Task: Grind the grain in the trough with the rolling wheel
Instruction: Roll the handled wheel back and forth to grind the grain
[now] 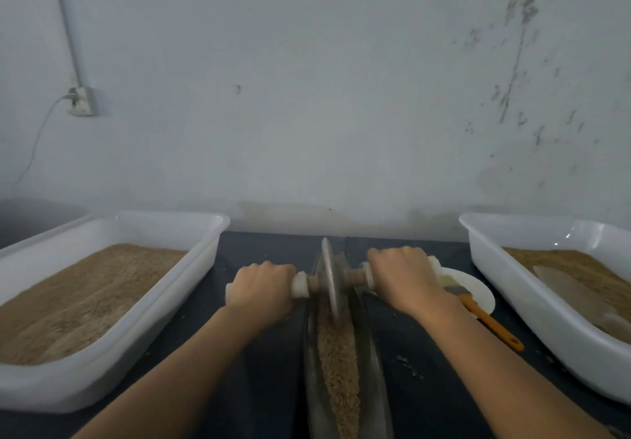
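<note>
While the wheel is standing on edge in the trough, the head view is showing both hands working it by the axle. The left hand [263,288] is curling its fingers tight round the white grip on its end of the axle [316,283], nothing else in it; the right hand [401,276] is doing the same on the opp. end, fingers fully wrapped, knuckles up. The rolling wheel [329,278] is sitting between the two sets of fingers, just inboard of each fist, thin rim down in the trough [372,353]. Grain [339,363] is lying in the groove on the near side of the fingers, running back toward the person's body; past the fingers, the far end is hidden by the disc.

Handling, as a judgement: wheel is looking like metal, so prob. heavy and stiff, w/ a narrow rim that is liable to tip sideways. Taking it by both grips, evenly, is looking right; the disc edge is no place for fingers. Grain is loose and will be spilling if the wheel is riding up the trough wall.

A brush [485,315] is lying just outboard of the right fingers.
</note>
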Demonstrator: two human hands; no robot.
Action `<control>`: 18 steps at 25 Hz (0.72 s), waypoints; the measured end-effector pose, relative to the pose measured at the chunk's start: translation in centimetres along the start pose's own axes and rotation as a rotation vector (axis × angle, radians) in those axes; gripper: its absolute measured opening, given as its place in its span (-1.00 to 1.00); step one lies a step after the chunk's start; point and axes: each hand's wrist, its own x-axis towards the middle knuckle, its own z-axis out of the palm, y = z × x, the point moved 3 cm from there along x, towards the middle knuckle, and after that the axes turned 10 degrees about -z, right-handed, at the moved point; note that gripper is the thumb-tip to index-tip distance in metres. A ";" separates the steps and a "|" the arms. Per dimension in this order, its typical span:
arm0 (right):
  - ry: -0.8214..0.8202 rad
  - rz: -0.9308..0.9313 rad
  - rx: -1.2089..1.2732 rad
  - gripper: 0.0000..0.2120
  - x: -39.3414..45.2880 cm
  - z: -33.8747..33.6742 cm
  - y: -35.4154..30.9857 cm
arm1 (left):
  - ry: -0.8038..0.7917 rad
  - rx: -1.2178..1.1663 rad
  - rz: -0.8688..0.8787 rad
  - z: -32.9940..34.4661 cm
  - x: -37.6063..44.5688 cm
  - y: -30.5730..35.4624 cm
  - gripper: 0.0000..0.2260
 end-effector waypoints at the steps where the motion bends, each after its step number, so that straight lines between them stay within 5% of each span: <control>1: -0.030 0.002 0.038 -0.77 -1.0 0.0 -0.2 | -0.003 0.013 0.014 -0.3 -0.7 0.0 -0.89; 7: -0.419 0.042 0.353 -0.75 -10.6 0.9 -2.3 | 0.099 0.106 0.285 -5.0 -9.5 0.7 -0.74; 10: -0.547 0.032 0.370 -0.71 -11.1 0.2 -2.4 | -0.048 0.117 0.259 -4.4 -9.3 0.4 -0.76; 15: -0.092 0.036 0.250 -0.84 -5.5 1.7 -1.1 | 0.083 0.159 0.101 -1.6 -2.2 0.7 -0.81; 18: -0.034 0.108 0.242 -0.81 -2.7 2.0 -0.4 | 0.149 0.188 0.052 -1.4 0.5 1.0 -0.80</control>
